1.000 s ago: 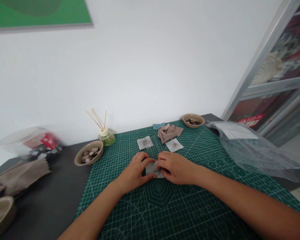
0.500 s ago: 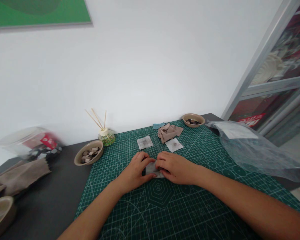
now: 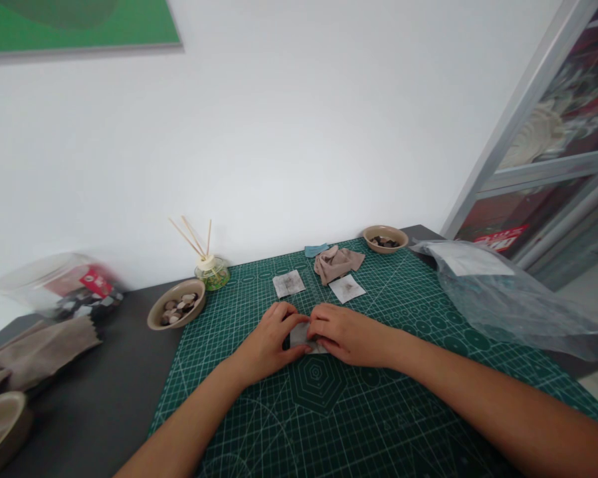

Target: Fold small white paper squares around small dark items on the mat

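Fingers of both hands are pinching one small grey wipe (image 3: 301, 335) at mat centre: left hand (image 3: 269, 342) is gripping its 9 o'clock edge, right hand (image 3: 346, 332) is curling narrow over its 3 o'clock edge, probably pressing it flat against the mat (image 3: 379, 411) so it is not sliding. Something dark is showing at the wipe's left edge; cannot tell what. Two used wipes (image 3: 289, 283) (image 3: 347, 288) are lying at 12 o'clock, apart from the hands. Bowl (image 3: 176, 304) of pebbles is sitting at 10 o'clock, second bowl (image 3: 385, 239) at 1 o'clock, bag (image 3: 503, 299) at 2 o'clock.
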Tool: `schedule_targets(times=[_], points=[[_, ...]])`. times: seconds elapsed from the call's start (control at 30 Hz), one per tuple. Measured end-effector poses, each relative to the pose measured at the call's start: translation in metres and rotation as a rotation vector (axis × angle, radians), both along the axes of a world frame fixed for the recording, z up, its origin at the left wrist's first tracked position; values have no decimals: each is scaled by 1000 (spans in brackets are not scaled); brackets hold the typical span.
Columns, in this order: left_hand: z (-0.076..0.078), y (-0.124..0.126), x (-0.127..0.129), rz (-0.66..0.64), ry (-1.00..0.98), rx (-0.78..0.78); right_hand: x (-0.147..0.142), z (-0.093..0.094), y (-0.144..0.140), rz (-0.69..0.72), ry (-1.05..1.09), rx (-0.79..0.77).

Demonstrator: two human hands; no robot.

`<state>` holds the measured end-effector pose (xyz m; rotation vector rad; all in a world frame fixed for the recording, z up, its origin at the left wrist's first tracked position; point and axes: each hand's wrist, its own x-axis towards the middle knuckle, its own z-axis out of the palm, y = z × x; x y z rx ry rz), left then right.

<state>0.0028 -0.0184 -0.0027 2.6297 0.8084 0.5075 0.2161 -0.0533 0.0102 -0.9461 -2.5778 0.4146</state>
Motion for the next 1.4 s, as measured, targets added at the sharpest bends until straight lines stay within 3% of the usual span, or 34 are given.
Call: schedule_targets(times=[0.43,0.77,1.13,1.4], points=[[0,0,0,3,18,-4,-1,3,-2,-86,-73,56],[-2,0,0,2,7,10,0,2,-1,12,-30,23],[-1,1,1,-3,19,6,-2,4,-2,-97,-94,46],[-1,0,0,-2,20,5,0,-1,0,-17,-27,17]])
